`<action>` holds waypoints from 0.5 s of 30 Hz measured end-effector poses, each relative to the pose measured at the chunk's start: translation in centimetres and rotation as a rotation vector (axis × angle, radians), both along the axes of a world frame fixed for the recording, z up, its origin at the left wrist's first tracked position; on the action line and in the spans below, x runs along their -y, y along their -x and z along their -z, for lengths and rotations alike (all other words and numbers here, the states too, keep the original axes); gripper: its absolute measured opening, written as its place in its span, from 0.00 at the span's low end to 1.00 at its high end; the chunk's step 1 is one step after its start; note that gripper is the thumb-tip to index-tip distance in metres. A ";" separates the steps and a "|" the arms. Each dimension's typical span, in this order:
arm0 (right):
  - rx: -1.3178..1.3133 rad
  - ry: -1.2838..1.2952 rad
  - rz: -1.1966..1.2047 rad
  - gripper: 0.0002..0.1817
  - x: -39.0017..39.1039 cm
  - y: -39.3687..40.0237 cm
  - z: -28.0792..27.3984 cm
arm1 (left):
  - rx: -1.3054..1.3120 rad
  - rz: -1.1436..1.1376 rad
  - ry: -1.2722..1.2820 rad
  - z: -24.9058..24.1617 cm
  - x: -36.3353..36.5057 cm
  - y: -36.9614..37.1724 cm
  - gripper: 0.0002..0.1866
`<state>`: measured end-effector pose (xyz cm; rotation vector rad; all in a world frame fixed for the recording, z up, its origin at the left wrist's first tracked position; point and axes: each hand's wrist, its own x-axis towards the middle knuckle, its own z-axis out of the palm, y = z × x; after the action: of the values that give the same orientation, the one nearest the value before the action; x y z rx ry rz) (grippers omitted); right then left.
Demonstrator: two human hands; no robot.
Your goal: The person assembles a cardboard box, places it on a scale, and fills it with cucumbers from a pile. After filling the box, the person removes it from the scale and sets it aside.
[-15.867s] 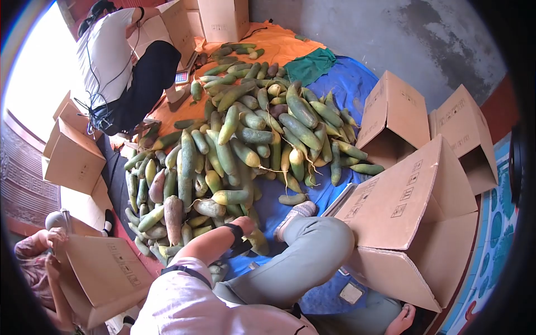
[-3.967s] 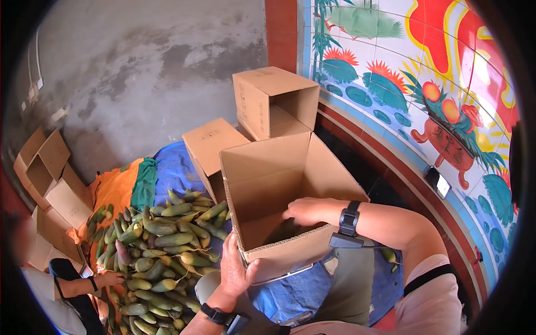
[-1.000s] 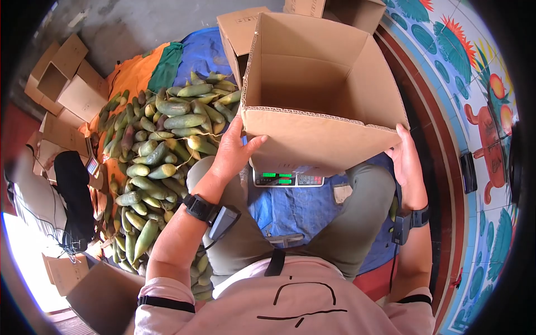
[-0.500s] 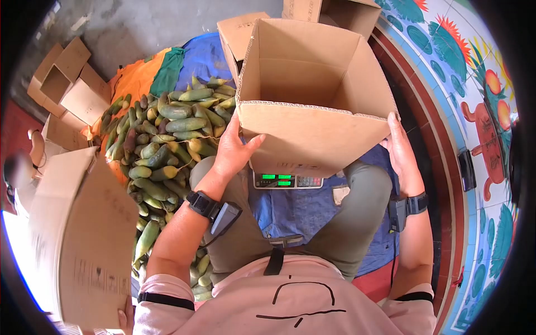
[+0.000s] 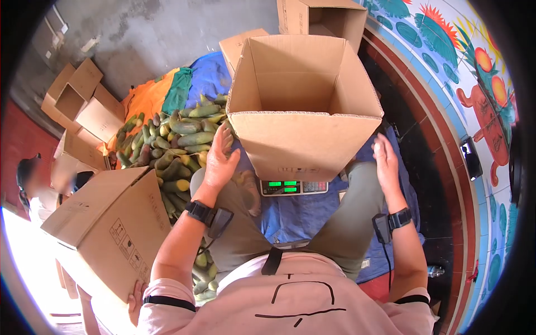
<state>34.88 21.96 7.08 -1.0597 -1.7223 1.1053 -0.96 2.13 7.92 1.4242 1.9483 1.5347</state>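
An open-topped cardboard box [image 5: 304, 139] stands on a digital scale [image 5: 294, 187] between my knees. Green digits glow on the scale's panel; the weighing plate is hidden under the box. Beside the box's left wall my left hand [image 5: 221, 159] is open, fingers apart, holding nothing. My right hand [image 5: 386, 161] hovers off the right side, its fingers stretched out, also without anything in it. Inside the box I see bare cardboard walls; its floor is partly hidden by the front wall.
Long green vegetables that look like radishes [image 5: 190, 127] lie heaped at the left. Another person's hand [image 5: 135, 301] touches a big carton [image 5: 106, 223] at the lower left. More cartons [image 5: 100, 117] stand behind. Blue tarp [image 5: 290, 218] covers the floor; a painted wall [image 5: 441, 61] borders the right.
Both my hands have let go of the box, which now sits squarely over the scale. The other person's carton has tilted and shifted, and my view has turned slightly.
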 end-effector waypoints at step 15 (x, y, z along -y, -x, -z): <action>0.002 -0.247 0.198 0.12 0.1 -0.1 2.3 | 0.124 -0.364 -0.127 -4.9 9.2 4.5 0.27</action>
<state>34.97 21.88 4.74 -1.0483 -1.6648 0.7470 -5.41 -7.05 12.84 1.0248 2.1530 1.8820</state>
